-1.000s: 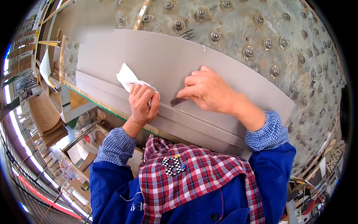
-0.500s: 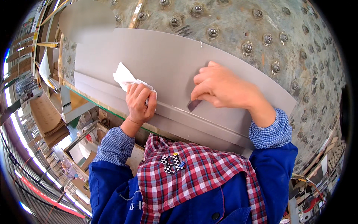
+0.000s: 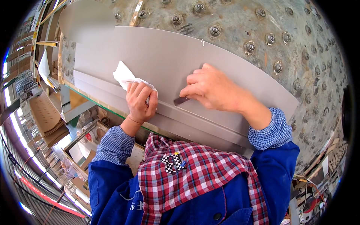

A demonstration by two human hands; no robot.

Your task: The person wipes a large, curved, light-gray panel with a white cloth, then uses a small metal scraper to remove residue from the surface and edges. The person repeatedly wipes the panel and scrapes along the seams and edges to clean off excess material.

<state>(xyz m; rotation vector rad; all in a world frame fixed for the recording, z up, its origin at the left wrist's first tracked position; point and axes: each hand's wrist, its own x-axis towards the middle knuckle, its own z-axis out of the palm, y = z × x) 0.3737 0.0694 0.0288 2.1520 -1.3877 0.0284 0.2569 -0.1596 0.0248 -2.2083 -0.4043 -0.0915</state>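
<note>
In front of me lies a long grey panel (image 3: 150,48) with a stepped ledge along its near edge. My left hand (image 3: 141,101) is closed round a crumpled white cloth (image 3: 125,75), whose loose end sticks up past the fingers, and rests over the ledge. My right hand (image 3: 210,88) pinches a small dark flat scraper blade (image 3: 182,100). The blade's edge meets the panel just above the ledge, right of the left hand. The part of the blade inside my fingers is hidden.
Under the panel is a worn metal table (image 3: 236,22) studded with several ball rollers (image 3: 215,30). At the lower left stands an open wooden box (image 3: 80,150) beside stacked brown cardboard (image 3: 47,116). A blurred patch covers the panel's far left corner.
My right hand has slid left along the ledge with the scraper blade, nearer to my left hand. The left hand and the cloth have stayed almost still.
</note>
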